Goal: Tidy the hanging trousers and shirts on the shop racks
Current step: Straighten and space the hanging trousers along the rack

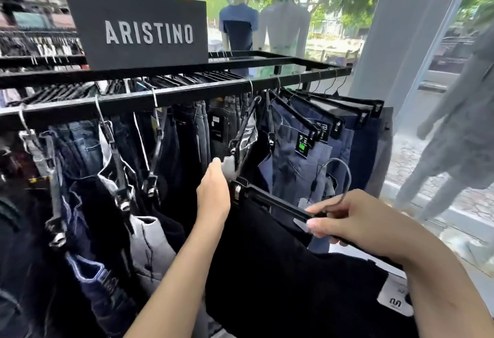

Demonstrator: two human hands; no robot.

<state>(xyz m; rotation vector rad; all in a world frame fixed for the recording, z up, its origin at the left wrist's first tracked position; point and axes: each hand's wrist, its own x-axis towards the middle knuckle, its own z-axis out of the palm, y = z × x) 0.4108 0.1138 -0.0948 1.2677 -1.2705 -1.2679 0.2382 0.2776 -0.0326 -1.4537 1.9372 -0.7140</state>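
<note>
**At the trouser rack: black pair held off the rail**

Across the shop front runs a black metal rack (pixel 171 94), its near rail crowded with hanging trousers. Dark jeans (pixel 88 166) on clip hangers fill the left stretch, several tilted steeply. Blue trousers (pixel 291 166) hang in a tidier row to the right, green size tags showing at the waistbands. A dark sign (pixel 139 30) reading ARISTINO stands on the rack top. Behind it, by the window glass, two mannequins (pixel 286 25) face outward.

Black trousers (pixel 280 271) sit low in the foreground, off the rail, clipped to a black clip hanger (pixel 270 200) that lies nearly level and slopes down to the right. Its wire hook (pixel 338 169) curls up free, touching no rail. A white label (pixel 395 299) shows at the lower right edge of the cloth.

Left hand (pixel 213 190): fingers curled round a pale tag or clip end just above the hanger's left clip; exactly what it grips is blurred. The hand lies beside the hanging jeans.

Right hand (pixel 344 220): thumb and forefinger pinch the hanger bar near its middle, remaining fingers loosely bent below it. A small pale tag shows just under the fingertips (pixel 311 224).
</note>
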